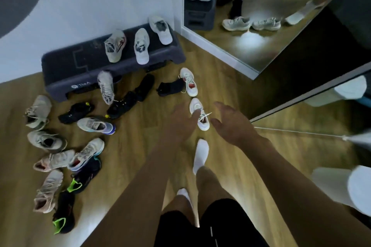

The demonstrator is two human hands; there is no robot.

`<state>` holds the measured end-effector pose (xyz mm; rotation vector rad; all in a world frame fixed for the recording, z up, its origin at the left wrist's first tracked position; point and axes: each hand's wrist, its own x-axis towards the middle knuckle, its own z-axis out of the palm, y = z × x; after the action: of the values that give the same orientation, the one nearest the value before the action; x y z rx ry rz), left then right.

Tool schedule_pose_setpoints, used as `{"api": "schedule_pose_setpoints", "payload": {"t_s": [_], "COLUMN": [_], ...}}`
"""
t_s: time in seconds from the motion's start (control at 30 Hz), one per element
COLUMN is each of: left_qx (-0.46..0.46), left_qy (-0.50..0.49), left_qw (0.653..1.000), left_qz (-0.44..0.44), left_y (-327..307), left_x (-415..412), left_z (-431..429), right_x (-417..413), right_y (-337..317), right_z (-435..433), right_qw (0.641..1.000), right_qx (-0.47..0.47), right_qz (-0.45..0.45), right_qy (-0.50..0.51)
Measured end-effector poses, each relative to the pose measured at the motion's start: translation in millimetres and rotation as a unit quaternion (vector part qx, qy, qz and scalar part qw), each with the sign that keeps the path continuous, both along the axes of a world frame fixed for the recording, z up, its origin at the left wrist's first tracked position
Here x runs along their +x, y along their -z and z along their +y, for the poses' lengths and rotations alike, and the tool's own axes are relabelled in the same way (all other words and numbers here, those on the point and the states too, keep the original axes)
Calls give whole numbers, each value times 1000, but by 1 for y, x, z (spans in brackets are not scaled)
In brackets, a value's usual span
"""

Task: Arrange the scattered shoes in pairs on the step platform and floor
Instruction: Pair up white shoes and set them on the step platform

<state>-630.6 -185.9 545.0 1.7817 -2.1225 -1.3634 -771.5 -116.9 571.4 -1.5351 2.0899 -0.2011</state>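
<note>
1. White shoe [198, 113] on the wood floor [230, 78], a matching shoe [188, 81] just beyond it.
2. Left hand [181, 120], fingers spread, fingertips over that shoe; right hand [230, 121] spread, empty, just beside it.
3. Step platform [66, 66] by the wall carries three pale shoes; others lie scattered on the floor.

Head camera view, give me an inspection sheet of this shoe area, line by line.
Surface: wood floor, dark step platform against the wall.
Job's things: three pale shoes on the platform; many more scattered on the floor; white sneaker beneath the hands.
Clutter: nothing seen.
Grips: left hand and right hand open, reaching toward the sneaker; contact unclear.
Cables: thin white cord at right.
Surroundings: mirror reflecting shoes.
</note>
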Motion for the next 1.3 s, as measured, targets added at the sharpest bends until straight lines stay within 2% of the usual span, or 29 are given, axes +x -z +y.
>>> {"api": "schedule_pose_setpoints", "payload": {"t_s": [0.1,0.27,0.4,0.53,0.67,0.77,0.83,0.9,0.97,1.07,1.3], "left_qx": [26,117,120,195,190,162,130,61,-19,-118,-115], "left_qy": [-18,-33,-4,60,128,192,210,244,260,208,181], "left_qw": [999,992,993,979,972,968,969,968,965,967,951], "left_qz": [0,-22,-14,9,-50,-23,-11,-21,-31,-85,-221], "left_y": [69,235,385,511,602,642,658,665,669,671,665], "left_x": [-25,-58,-68,-85,-109,-128,-131,-125,-109,-64,59], "left_z": [-49,-100,-122,-137,-142,-143,-146,-150,-156,-173,-211], "right_x": [-14,-37,-49,-68,-89,-98,-100,-98,-85,-45,70], "right_y": [66,222,365,493,593,640,655,657,651,641,659], "right_z": [-53,-121,-149,-159,-162,-166,-170,-179,-189,-212,-249], "right_qw": [1000,989,982,970,962,968,973,967,961,968,978], "right_qx": [12,116,170,226,270,248,211,200,201,182,99], "right_qz": [-11,-53,-40,-25,10,27,96,147,159,110,-2], "right_qy": [22,71,74,82,46,35,-7,-58,-99,-136,-185]}}
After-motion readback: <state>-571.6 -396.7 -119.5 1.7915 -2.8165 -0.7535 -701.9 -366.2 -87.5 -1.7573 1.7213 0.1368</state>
